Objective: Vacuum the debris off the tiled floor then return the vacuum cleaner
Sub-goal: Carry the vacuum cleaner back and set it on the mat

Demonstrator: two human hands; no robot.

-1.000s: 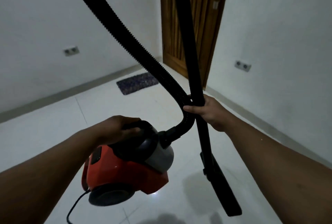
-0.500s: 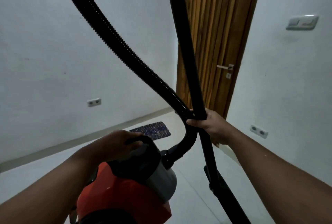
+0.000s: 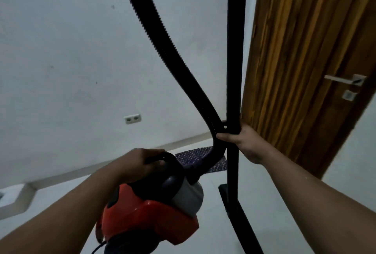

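Left of the wooden door (image 3: 305, 70) I see a patterned mat (image 3: 195, 155) and a double wall socket (image 3: 132, 118).

Tiled floor (image 3: 264, 192), seemingly speckled mat (image 3: 195, 155).

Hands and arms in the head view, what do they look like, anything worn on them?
Both forearms are bare up to the frame edge: no sleeves show. The left hand and right hand wear no gloves, and no watch, ring or bracelet shows on either wrist or on the fingers in view.
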